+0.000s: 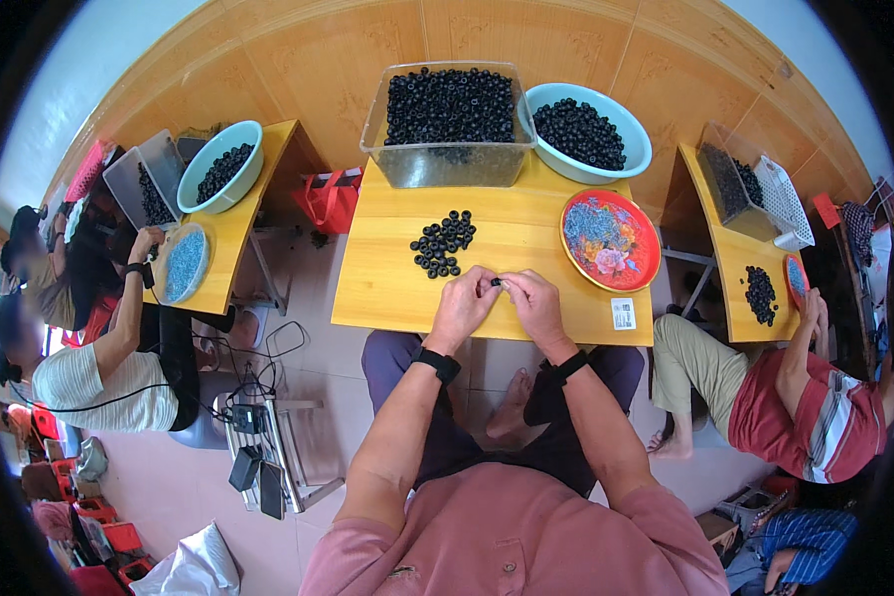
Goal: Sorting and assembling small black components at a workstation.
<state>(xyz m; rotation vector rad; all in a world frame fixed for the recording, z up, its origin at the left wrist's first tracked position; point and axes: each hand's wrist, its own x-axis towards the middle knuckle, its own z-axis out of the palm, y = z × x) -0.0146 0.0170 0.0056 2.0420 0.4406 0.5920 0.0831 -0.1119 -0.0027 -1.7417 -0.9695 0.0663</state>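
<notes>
My left hand [465, 302] pinches a small round black plastic piece [496, 282] above the near edge of the yellow table [387, 288]. Close beside it, my right hand [532, 300] has thumb and fingers closed at the piece; whatever lies between those fingertips is too small to make out. A loose pile of similar black pieces [443, 243] lies just beyond my left hand. To the right, a red flowered tray [629, 268] holds many tiny bluish-silver parts [596, 223].
At the back stand a clear bin [447, 167] and a light-blue basin [638, 149], both full of black pieces. A white label card [623, 314] lies at the right front. People work at side tables left and right. A metal stool [278, 447] with cables stands left.
</notes>
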